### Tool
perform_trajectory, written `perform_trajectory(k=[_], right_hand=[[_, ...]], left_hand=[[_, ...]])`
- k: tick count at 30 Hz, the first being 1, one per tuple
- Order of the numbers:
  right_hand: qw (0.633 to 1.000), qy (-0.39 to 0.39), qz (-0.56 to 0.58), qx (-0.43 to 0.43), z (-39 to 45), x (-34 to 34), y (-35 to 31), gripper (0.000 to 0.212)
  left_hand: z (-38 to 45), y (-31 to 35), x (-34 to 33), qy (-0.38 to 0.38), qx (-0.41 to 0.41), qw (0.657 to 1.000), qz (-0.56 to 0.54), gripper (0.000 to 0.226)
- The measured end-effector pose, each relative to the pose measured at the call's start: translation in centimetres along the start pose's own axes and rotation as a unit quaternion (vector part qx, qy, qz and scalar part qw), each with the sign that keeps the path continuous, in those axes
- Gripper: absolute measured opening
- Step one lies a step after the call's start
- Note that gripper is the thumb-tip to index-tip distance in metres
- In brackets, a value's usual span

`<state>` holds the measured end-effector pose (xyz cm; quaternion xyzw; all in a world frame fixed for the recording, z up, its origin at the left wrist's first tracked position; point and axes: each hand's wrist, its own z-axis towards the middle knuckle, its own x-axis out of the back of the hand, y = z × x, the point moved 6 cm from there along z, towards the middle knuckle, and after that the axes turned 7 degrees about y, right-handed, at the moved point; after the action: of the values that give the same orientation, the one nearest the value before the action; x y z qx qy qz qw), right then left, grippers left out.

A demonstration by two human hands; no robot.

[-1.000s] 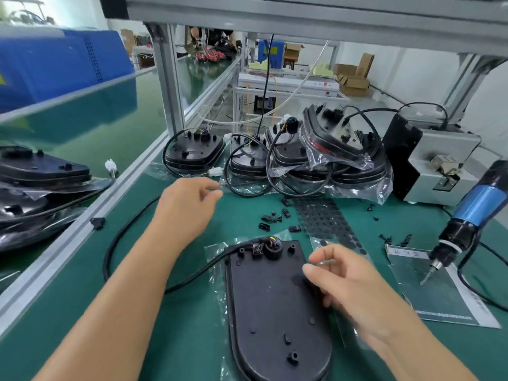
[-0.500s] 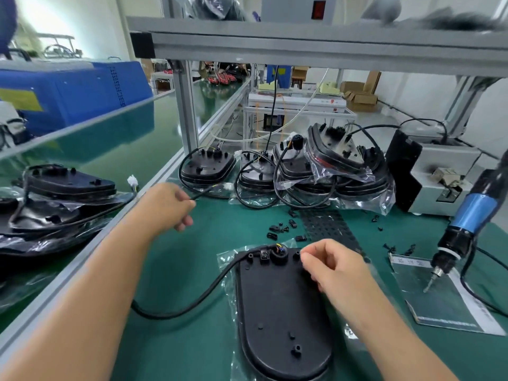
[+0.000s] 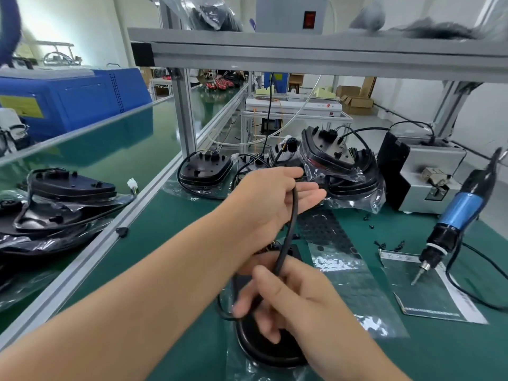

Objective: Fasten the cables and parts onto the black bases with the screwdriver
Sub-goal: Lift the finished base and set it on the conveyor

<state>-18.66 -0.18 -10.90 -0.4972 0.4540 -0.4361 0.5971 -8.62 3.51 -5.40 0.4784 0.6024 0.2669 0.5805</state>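
A black oval base (image 3: pixel 264 350) lies on a clear bag on the green mat, mostly hidden under my right hand (image 3: pixel 291 301). My right hand's curled fingers and thumb pinch the black cable (image 3: pixel 291 229) just above the base. From there the cable runs up and across the palm of my left hand (image 3: pixel 266 199). That hand is raised over the mat with its fingers stretched out to the right. The blue electric screwdriver (image 3: pixel 461 210) hangs untouched at the right, tip down over a card.
Bagged black bases with cables (image 3: pixel 343 166) are stacked at the back, beside a grey screw feeder (image 3: pixel 428 171). Small black parts (image 3: pixel 390 244) and a black dotted sheet (image 3: pixel 324 229) lie mid-mat. More bases (image 3: pixel 55 204) sit beyond the aluminium rail (image 3: pixel 110 237) at the left.
My left hand rose from the mat's left side to the middle, fingers straightened, carrying the cable up. My right hand slid nearer and took hold of the cable. The view tilted upward.
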Motion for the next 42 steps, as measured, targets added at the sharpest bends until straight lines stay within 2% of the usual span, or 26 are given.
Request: perform_trajectory(k=[2, 3, 5, 6, 7, 9, 10, 11, 12, 13, 15, 18, 19, 21, 22, 25, 27, 28, 30, 31, 36, 40, 42], right_hand=[[0.997, 0.055, -0.041, -0.033, -0.4, 1.9, 0.6, 0.010], [0.993, 0.077, -0.073, -0.045, -0.6, 2.9, 0.9, 0.008], [0.982, 0.122, -0.129, -0.064, -1.0, 5.0, 1.3, 0.009], [0.971, 0.151, -0.175, -0.067, -1.2, 6.0, 1.4, 0.011], [0.950, 0.180, -0.248, -0.063, -1.3, 7.1, 1.4, 0.014], [0.886, 0.219, -0.406, -0.051, -1.4, 8.6, 1.5, 0.017], [0.865, 0.227, -0.445, -0.055, -1.4, 8.9, 1.6, 0.017], [0.855, 0.228, -0.461, -0.067, -1.3, 9.2, 2.0, 0.018], [0.853, 0.219, -0.466, -0.086, -1.2, 9.2, 2.5, 0.021], [0.854, 0.205, -0.465, -0.107, -1.1, 9.2, 3.0, 0.026], [0.865, 0.183, -0.447, -0.135, -0.8, 9.2, 4.0, 0.031], [0.882, 0.179, -0.415, -0.135, -0.1, 9.0, 4.4, 0.027], [0.891, 0.181, -0.396, -0.130, 0.3, 8.8, 4.5, 0.023], [0.903, 0.184, -0.370, -0.119, 1.4, 7.7, 4.6, 0.018], [0.905, 0.187, -0.367, -0.107, 2.1, 7.1, 4.6, 0.020], [0.899, 0.209, -0.381, -0.057, 4.6, 5.6, 4.0, 0.035], [0.902, 0.229, -0.365, -0.028, 6.2, 4.9, 3.6, 0.038], [0.906, 0.231, -0.353, -0.014, 6.9, 4.4, 3.5, 0.038], [0.917, 0.226, -0.328, 0.009, 8.1, 3.0, 3.7, 0.038], [0.926, 0.221, -0.307, 0.015, 8.7, 2.3, 4.0, 0.039], [0.969, 0.186, -0.162, 0.020, 11.9, -1.8, 5.6, 0.020], [0.974, 0.161, -0.160, 0.015, 15.0, -4.8, 6.9, 0.013], [0.974, 0.157, -0.161, 0.014, 16.1, -5.5, 7.5, 0.014]], left_hand=[[0.8, 0.1, 1.1, 0.021, -0.065, 0.985, 0.161, 0.035], [1.1, 0.2, 1.9, 0.028, -0.099, 0.962, 0.252, 0.037], [1.5, -0.1, 3.3, 0.029, -0.159, 0.892, 0.422, 0.037], [1.6, -0.4, 3.9, 0.027, -0.186, 0.845, 0.501, 0.034], [1.7, -0.6, 4.4, 0.029, -0.216, 0.779, 0.588, 0.027], [1.4, -0.8, 5.1, 0.038, -0.272, 0.605, 0.747, 0.020], [1.3, -0.9, 5.6, 0.041, -0.290, 0.533, 0.794, 0.028], [1.4, -1.1, 6.5, 0.044, -0.293, 0.494, 0.817, 0.035], [1.3, -1.0, 7.4, 0.049, -0.285, 0.484, 0.826, 0.039], [1.2, -0.9, 8.6, 0.056, -0.269, 0.498, 0.823, 0.042], [0.8, -1.4, 11.3, 0.083, -0.200, 0.560, 0.800, 0.049], [-0.4, -3.3, 13.7, 0.114, -0.132, 0.608, 0.774, 0.055], [-0.6, -3.7, 13.9, 0.121, -0.127, 0.650, 0.739, 0.057], [-0.5, -4.4, 14.2, 0.139, -0.103, 0.771, 0.613, 0.057], [-0.4, -4.6, 14.5, 0.154, -0.083, 0.819, 0.546, 0.054], [-1.0, -4.5, 15.3, 0.186, -0.049, 0.909, 0.370, 0.046], [-1.4, -4.3, 15.4, 0.149, -0.034, 0.966, 0.207, 0.036], [-1.7, -4.2, 15.4, 0.118, -0.033, 0.983, 0.136, 0.042], [-2.2, -3.7, 15.7, 0.078, -0.049, 0.994, 0.060, 0.056], [-2.4, -3.4, 16.2, 0.087, -0.064, 0.993, 0.057, 0.059], [-3.7, 0.1, 21.0, 0.216, -0.172, 0.960, 0.050, 0.063], [-5.8, 5.4, 25.1, 0.295, -0.240, 0.922, 0.078, 0.048], [-6.6, 8.1, 27.3, 0.345, -0.253, 0.898, 0.099, 0.049]])
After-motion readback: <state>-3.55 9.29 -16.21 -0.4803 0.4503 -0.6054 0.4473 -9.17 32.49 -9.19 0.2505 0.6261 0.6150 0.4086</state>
